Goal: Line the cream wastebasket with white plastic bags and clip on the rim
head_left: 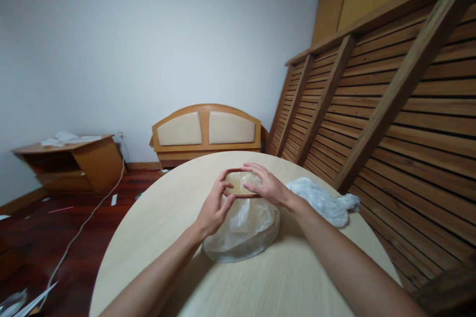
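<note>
No lettering, label, brand, number or sign can be read anywhere in the head view.

Soft indoor light, wide-angle distortion.
Far wall [223,34] is brightest mid-span, greying leftward; left floor [48,233] is dark; soft shadow falls on near tabletop [156,223]; right slatted panel [427,143] looks stretched, edges soft.

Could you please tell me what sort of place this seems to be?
Probably a bedroom: a padded headboard stands at the far end, a low cabinet is on the left, and a slatted wooden frame fills the right.
</note>
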Tool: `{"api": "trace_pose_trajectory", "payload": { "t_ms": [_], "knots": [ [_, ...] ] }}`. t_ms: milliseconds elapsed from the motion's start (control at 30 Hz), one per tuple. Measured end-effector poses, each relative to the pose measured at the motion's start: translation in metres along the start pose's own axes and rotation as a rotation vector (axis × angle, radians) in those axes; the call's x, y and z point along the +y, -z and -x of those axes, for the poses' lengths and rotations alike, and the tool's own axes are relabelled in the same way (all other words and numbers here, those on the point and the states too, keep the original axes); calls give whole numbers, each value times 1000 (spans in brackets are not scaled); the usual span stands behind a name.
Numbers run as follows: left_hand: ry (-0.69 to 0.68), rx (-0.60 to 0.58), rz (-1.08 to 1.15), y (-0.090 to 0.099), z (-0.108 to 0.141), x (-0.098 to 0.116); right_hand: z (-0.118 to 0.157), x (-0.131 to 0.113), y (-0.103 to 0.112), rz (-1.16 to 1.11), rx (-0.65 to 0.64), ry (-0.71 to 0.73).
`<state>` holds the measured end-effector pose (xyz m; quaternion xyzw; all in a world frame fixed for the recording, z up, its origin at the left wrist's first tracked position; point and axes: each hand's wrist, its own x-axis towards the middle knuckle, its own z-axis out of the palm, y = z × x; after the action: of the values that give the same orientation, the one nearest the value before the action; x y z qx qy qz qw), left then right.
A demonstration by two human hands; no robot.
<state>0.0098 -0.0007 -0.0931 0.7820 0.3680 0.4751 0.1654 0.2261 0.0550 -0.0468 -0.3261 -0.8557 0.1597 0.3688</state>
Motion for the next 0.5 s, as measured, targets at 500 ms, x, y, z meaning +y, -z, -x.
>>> {"api": "trace_pose_trajectory", "payload": {
  "t_ms": [500],
  "knots": [
    [59, -18, -28, -13, 23, -22, 61, 30, -33, -345, 90, -95]
  ]
}}
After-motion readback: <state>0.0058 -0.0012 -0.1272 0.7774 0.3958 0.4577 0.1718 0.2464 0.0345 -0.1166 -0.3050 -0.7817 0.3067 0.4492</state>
